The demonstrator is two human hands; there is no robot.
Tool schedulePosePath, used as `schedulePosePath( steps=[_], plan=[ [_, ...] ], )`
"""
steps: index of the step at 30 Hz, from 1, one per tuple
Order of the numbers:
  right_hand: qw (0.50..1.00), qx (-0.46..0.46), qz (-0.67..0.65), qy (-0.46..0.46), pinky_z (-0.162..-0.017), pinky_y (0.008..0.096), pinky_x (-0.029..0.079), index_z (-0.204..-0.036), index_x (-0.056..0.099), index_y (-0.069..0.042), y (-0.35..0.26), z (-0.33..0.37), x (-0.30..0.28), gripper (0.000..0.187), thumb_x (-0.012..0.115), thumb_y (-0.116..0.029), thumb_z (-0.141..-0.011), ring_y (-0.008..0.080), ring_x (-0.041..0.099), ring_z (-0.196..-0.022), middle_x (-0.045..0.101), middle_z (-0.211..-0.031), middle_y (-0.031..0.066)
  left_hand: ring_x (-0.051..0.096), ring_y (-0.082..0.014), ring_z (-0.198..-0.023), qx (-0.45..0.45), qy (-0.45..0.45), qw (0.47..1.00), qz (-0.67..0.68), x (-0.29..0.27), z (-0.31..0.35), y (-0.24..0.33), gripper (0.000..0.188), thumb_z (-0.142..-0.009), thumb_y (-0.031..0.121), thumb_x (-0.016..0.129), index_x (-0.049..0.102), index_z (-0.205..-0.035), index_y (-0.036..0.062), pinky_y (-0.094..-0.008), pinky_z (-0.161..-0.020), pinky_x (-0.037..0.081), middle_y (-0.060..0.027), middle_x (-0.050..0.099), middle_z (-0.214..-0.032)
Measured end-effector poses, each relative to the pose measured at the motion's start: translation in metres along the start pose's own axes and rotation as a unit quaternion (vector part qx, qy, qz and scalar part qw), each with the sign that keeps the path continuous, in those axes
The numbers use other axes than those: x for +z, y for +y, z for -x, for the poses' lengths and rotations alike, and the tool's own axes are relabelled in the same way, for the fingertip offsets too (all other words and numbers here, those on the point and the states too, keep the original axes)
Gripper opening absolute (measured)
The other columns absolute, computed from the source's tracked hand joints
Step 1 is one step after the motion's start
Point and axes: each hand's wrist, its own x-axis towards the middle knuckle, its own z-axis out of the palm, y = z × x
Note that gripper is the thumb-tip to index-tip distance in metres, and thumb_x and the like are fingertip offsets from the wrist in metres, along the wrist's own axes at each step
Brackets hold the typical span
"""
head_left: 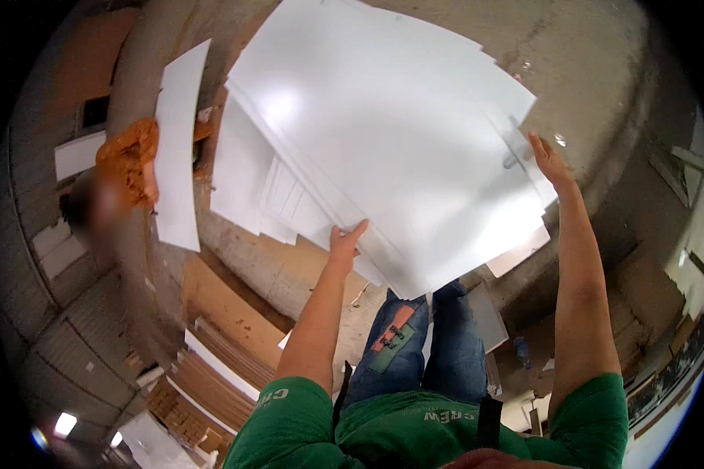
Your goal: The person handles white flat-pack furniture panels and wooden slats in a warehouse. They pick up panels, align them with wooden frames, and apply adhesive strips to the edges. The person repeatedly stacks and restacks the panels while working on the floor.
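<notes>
A large white panel lies on top of a fanned stack of similar white sheets in front of me. My left hand grips its near left edge, with finger and thumb showing at the rim. At the opposite side, my right hand has its fingers stretched out along the right edge of the sheets. Whether that palm presses on the edge I cannot tell. More white sheets stick out at uneven angles underneath, on the left.
A person in an orange top is at the left, beside a long white panel. Stacked brown boards stand at the lower left. A brown sheet lies on the concrete floor. Scrap pieces lean at the far right.
</notes>
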Motion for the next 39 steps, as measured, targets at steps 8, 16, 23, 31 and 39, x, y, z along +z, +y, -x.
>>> schedulePosePath(
  steps=[8, 16, 23, 31, 39],
  plan=[
    [0.976, 0.141, -0.007, -0.168, -0.095, 0.0401, 0.036, -0.125, 0.042, 0.004, -0.077, 0.083, 0.033, 0.08, 0.061, -0.055, -0.075, 0.0307, 0.046, -0.114, 0.051, -0.119, 0.0226, 0.051, -0.0143, -0.067, -0.032, 0.006, 0.999, -0.016, 0.014, 0.023, -0.021, 0.047, -0.073, 0.042, 0.069, 0.049, -0.09, 0.0032, -0.0285, -0.054, 0.043, -0.0054, 0.051, -0.08],
    [0.982, 0.032, -0.004, -0.185, -0.073, 0.0349, 0.049, -0.104, 0.055, 0.009, -0.092, 0.095, 0.028, 0.07, 0.074, -0.047, -0.067, 0.0244, 0.061, -0.086, 0.062, -0.094, 0.0202, 0.055, -0.0139, -0.072, 0.008, -0.096, 0.99, -0.108, -0.025, -0.003, -0.016, 0.05, -0.077, 0.047, 0.063, 0.052, -0.097, 0.0024, -0.0298, -0.057, 0.048, -0.007, 0.055, -0.084],
    [0.998, 0.018, 0.013, -0.053, -0.063, 0.0344, 0.051, -0.1, 0.055, 0.012, -0.105, 0.127, 0.031, 0.074, 0.076, -0.048, -0.063, 0.0241, 0.063, -0.074, 0.063, -0.082, 0.0214, 0.053, -0.0235, -0.099, 0.014, -0.083, 0.944, 0.319, -0.032, -0.054, 0.099, 0.076, -0.074, 0.057, 0.06, 0.045, -0.12, -0.001, -0.0361, -0.084, 0.046, -0.0109, 0.053, -0.115],
    [0.993, -0.078, 0.068, 0.055, -0.051, 0.0354, 0.048, -0.088, 0.058, 0.008, -0.151, 0.17, 0.018, 0.067, 0.072, -0.053, -0.065, 0.0255, 0.062, -0.057, 0.06, -0.061, 0.0183, 0.047, -0.0261, -0.11, 0.04, 0.098, 0.942, 0.319, -0.013, -0.052, 0.106, 0.076, -0.075, 0.054, 0.06, 0.04, -0.126, 0.0019, -0.039, -0.093, 0.039, -0.0117, 0.045, -0.125],
    [0.977, -0.091, 0.114, 0.154, -0.045, 0.0357, 0.046, -0.083, 0.057, 0.004, -0.149, 0.27, -0.025, 0.056, 0.071, -0.048, -0.068, 0.0278, 0.06, -0.049, 0.054, -0.05, 0.0167, 0.038, -0.029, -0.12, 0.062, -0.056, 0.957, 0.276, 0.001, 0.01, 0.103, 0.069, -0.082, 0.054, 0.05, 0.033, -0.133, 0.0112, -0.0424, -0.098, 0.034, -0.0085, 0.035, -0.135]
  ],
)
